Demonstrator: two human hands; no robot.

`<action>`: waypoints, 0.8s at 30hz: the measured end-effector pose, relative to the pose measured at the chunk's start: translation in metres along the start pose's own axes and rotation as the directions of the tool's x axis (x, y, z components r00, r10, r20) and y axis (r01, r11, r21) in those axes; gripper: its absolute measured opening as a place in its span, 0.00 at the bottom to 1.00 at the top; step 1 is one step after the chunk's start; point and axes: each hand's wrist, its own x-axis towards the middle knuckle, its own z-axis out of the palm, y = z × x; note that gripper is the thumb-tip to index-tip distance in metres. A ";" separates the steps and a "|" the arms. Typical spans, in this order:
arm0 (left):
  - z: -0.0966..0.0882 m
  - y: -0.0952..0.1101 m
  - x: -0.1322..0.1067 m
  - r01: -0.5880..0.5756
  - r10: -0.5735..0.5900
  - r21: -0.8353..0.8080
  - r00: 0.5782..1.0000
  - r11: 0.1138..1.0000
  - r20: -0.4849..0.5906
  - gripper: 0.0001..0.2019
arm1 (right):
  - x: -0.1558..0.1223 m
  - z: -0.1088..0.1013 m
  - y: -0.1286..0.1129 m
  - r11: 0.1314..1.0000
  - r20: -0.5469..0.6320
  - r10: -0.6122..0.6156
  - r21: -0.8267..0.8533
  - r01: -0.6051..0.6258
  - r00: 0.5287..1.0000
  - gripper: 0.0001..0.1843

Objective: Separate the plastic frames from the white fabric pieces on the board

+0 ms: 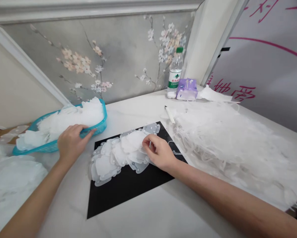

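Over the black sheet (128, 188) on my white table (148, 215), my right hand (159, 152) is pinched almost shut, thumb and fingertips closed on a thin pale sliver (149, 144) too small for me to identify; that hand touches a fanned, overlapping row of white mask pieces (120, 155) with punched tabs, which lies on the sheet; a white elastic loop (173, 147) lies just beside the hand, near the sheet's edge; my left hand (74, 142) is half curled, its fingers lying on the near rim of a teal plastic basket (103, 124), and I cannot tell whether it grips the rim or only rests there; the basket is heaped with more white pieces (74, 117), and a further white heap (11, 185) lies on the table at far left; to the right spreads a large tangled mound of white elastic loops (220, 148), with a white stick (170, 114) at its edge; farther back, near the floral-painted wall (123, 62), stand a water bottle (175, 71) with a green cap and a purple tissue pack (187, 90).
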 end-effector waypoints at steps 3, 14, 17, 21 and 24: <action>-0.006 0.014 0.003 -0.015 0.014 -0.040 0.999 0.999 -0.030 0.21 | 0.001 0.000 0.001 0.999 0.005 0.031 0.011 -0.031 1.000 0.04; -0.004 0.069 0.025 -0.118 0.118 -0.312 0.993 0.943 -0.017 0.14 | -0.003 -0.003 -0.005 0.966 0.234 -0.090 -0.217 0.143 0.968 0.31; 0.010 0.083 0.035 -0.037 0.054 -0.458 0.998 0.888 0.025 0.10 | -0.003 -0.002 -0.005 0.933 0.271 -0.123 -0.297 0.205 0.955 0.28; 0.009 0.098 0.047 0.007 0.011 -0.621 1.000 0.784 0.025 0.07 | -0.004 -0.001 -0.003 0.931 0.253 -0.162 -0.281 0.233 0.954 0.25; -0.006 0.094 0.054 0.193 -0.212 -0.888 0.971 0.419 0.111 0.12 | -0.004 -0.002 -0.003 0.939 0.246 -0.195 -0.233 0.253 0.950 0.27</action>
